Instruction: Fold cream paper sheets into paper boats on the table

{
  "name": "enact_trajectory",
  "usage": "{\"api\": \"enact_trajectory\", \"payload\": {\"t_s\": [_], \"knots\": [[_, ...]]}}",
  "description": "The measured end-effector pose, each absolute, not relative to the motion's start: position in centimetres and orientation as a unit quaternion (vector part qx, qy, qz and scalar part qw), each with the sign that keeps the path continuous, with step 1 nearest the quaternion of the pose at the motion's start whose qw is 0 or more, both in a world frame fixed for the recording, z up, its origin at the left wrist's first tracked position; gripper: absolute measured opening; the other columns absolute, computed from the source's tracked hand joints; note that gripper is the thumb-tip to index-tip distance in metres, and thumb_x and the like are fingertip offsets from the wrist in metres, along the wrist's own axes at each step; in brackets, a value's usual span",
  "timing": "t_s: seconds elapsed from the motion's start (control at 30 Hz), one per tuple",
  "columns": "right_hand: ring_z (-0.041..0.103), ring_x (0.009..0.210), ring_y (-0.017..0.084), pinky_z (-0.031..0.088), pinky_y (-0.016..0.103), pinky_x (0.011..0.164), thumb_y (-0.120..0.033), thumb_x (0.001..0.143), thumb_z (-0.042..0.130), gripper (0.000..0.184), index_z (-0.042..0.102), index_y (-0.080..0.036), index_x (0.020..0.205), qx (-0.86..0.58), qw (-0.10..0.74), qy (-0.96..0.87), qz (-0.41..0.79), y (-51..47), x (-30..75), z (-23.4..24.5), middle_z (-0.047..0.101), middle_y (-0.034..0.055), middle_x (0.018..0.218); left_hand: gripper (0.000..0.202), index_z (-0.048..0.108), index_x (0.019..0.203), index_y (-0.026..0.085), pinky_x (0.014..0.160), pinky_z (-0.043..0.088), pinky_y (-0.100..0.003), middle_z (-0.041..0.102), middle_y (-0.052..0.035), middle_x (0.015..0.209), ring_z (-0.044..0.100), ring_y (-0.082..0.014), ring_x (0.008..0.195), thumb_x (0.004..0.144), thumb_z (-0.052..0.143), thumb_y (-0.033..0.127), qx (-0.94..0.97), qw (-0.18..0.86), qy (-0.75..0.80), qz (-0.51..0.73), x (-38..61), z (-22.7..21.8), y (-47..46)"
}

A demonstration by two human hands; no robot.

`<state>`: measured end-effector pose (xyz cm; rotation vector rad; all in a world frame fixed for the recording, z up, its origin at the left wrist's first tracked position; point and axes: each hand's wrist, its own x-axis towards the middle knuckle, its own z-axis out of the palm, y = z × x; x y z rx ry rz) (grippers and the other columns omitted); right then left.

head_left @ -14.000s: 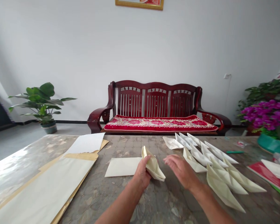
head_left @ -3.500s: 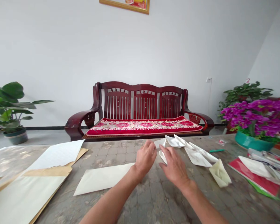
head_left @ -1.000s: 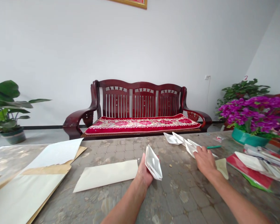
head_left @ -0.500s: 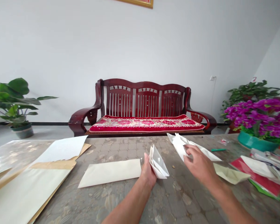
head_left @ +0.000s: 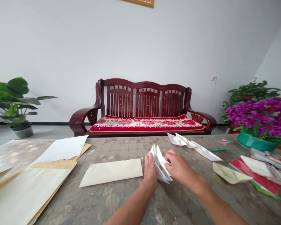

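My left hand [head_left: 150, 168] grips a stack of flattened white paper boats [head_left: 161, 164] held on edge above the stone table [head_left: 121, 200]. My right hand [head_left: 180, 168] presses against the stack's right side, its fingers closed on a boat there. Two or three white boats [head_left: 187, 143] still lie farther back on the table. A cream boat [head_left: 230, 175] lies to the right of my right hand. A flat cream sheet [head_left: 112, 172] lies just left of my left hand.
Large cream and brown sheets [head_left: 25, 187] with a white lined sheet [head_left: 63, 149] cover the table's left. A green pen [head_left: 217, 150], red and green papers [head_left: 262, 179] and a pot of purple flowers [head_left: 259, 125] occupy the right. A red wooden bench [head_left: 145, 112] stands behind.
My right hand has brought a white boat from the back group over to the stack in my left hand. Fewer boats lie on the table than before.
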<state>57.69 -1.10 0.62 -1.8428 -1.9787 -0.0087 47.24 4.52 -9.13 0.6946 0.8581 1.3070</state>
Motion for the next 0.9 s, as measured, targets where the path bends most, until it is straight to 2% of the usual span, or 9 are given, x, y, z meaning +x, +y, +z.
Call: {"api": "enact_trajectory", "payload": {"t_s": [0.17,0.33,0.47,0.57,0.63,0.67,0.73,0.8,0.9], "knots": [[0.050,0.068,0.013,0.031,0.026,0.063,-0.007,0.072,0.053,0.017,0.051,-0.020,0.061,-0.652,0.217,-0.725,0.039,-0.3,57.7,0.9,0.055,0.0003,0.075,0.046,0.054,0.118,0.019,0.088,0.045,-0.025,0.064,-0.0085,0.112,0.060,-0.0211,0.105,0.089,0.055,0.054,0.360,0.588,0.411,0.596,47.1,-8.7,4.1],[0.054,0.075,0.013,0.036,0.025,0.068,-0.005,0.078,0.048,0.020,0.056,-0.019,0.066,-0.631,0.226,-0.741,0.035,-0.2,56.6,-0.3,0.057,0.0028,0.085,0.050,0.054,0.119,0.018,0.085,0.048,-0.027,0.065,-0.0093,0.110,0.062,-0.0219,0.103,0.089,0.052,0.058,0.343,0.617,0.395,0.588,47.1,-8.4,3.9],[0.059,0.082,0.014,0.043,0.025,0.074,-0.005,0.080,0.046,0.025,0.064,-0.019,0.069,-0.582,0.260,-0.765,0.087,-0.2,56.9,-2.5,0.061,0.0040,0.091,0.049,0.059,0.104,0.016,0.073,0.051,-0.028,0.070,-0.0069,0.092,0.066,-0.0212,0.083,0.076,0.068,0.056,0.314,0.647,0.387,0.576,46.9,-8.2,4.4],[0.064,0.082,0.015,0.049,0.025,0.070,-0.011,0.086,0.047,0.027,0.071,-0.022,0.088,-0.583,0.285,-0.741,0.171,0.9,59.8,-2.8,0.067,0.0019,0.092,0.048,0.059,0.096,0.017,0.063,0.051,-0.028,0.069,-0.0034,0.077,0.067,-0.0190,0.069,0.068,0.077,0.051,0.271,0.678,0.376,0.571,46.8,-8.0,4.6],[0.065,0.082,0.016,0.052,0.026,0.068,-0.019,0.092,0.046,0.025,0.070,-0.023,0.101,-0.657,0.294,-0.688,0.097,2.1,62.5,-2.3,0.069,0.0019,0.095,0.049,0.059,0.097,0.018,0.060,0.051,-0.027,0.069,-0.0031,0.074,0.067,-0.0186,0.065,0.067,0.079,0.051,0.247,0.703,0.351,0.567,46.8,-7.9,4.6],[0.065,0.087,0.016,0.053,0.028,0.073,-0.025,0.094,0.050,0.021,0.068,-0.024,0.104,-0.687,0.286,-0.668,0.025,2.7,63.8,-2.0,0.068,0.0024,0.101,0.051,0.059,0.097,0.017,0.059,0.051,-0.027,0.069,-0.0035,0.073,0.067,-0.0186,0.064,0.066,0.079,0.052,0.239,0.712,0.340,0.566,46.8,-7.9,4.5],[0.062,0.099,0.018,0.054,0.037,0.085,-0.035,0.094,0.056,0.026,0.061,-0.021,0.116,-0.699,0.287,-0.654,-0.016,3.7,66.0,-1.5,0.062,0.0069,0.119,0.052,0.060,0.095,0.016,0.058,0.051,-0.027,0.069,-0.0045,0.072,0.067,-0.0182,0.061,0.066,0.079,0.054,0.233,0.723,0.327,0.562,46.9,-8.0,4.4],[0.060,0.104,0.020,0.053,0.041,0.088,-0.037,0.094,0.057,0.031,0.058,-0.021,0.120,-0.701,0.287,-0.652,-0.035,4.4,67.2,-1.3,0.058,0.0085,0.125,0.054,0.061,0.094,0.015,0.057,0.051,-0.027,0.070,-0.0052,0.071,0.065,-0.0173,0.058,0.066,0.078,0.057,0.227,0.731,0.323,0.557,46.9,-8.1,4.3],[0.060,0.105,0.021,0.053,0.041,0.088,-0.035,0.094,0.058,0.028,0.059,-0.023,0.119,-0.701,0.283,-0.653,-0.049,4.9,67.8,-1.7,0.059,0.0077,0.125,0.056,0.062,0.095,0.014,0.057,0.053,-0.028,0.071,-0.0061,0.073,0.065,-0.0175,0.057,0.066,0.078,0.059,0.208,0.743,0.320,0.550,46.7,-8.3,4.4]]}}
